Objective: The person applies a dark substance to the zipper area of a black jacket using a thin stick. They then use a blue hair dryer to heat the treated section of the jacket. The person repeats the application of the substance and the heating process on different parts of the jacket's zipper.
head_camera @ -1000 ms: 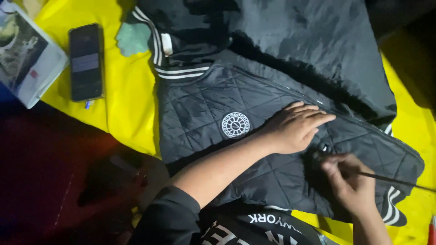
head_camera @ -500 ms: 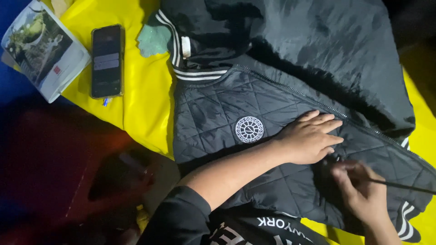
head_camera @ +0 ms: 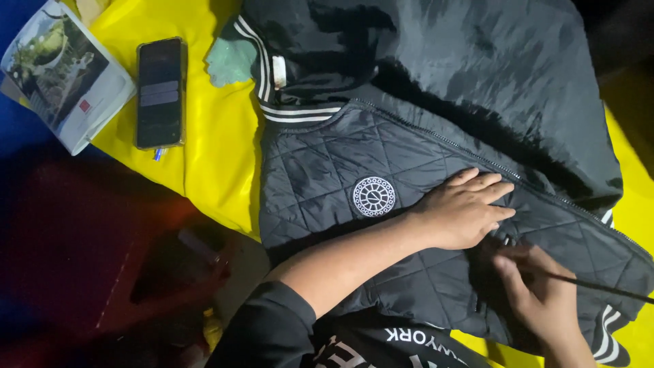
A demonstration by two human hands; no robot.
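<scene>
Left hand (head_camera: 463, 208) lies flat, fingers spread, pinning the black quilted jacket (head_camera: 327, 170) at frame centre. Right hand (head_camera: 538, 289), lower right, pinches a thin dark tool (head_camera: 599, 286) beside the zipper (head_camera: 518, 178).

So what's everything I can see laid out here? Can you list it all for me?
jacket: one, black, quilted, with striped collar and cuffs, spread across the middle on the yellow sheet
round badge: one, white, on the jacket's chest
zip: one, dark, running slantwise down the jacket
yellow sheet: one, yellow, under the jacket
phone: one, black, screen up, on the sheet left of the jacket
magazine: one, photo cover, top left
pale green scrap: one, by the collar
left hand: one, flat on the jacket beside the zip
right hand: one, lower right, holding a thin dark stick-like tool
</scene>
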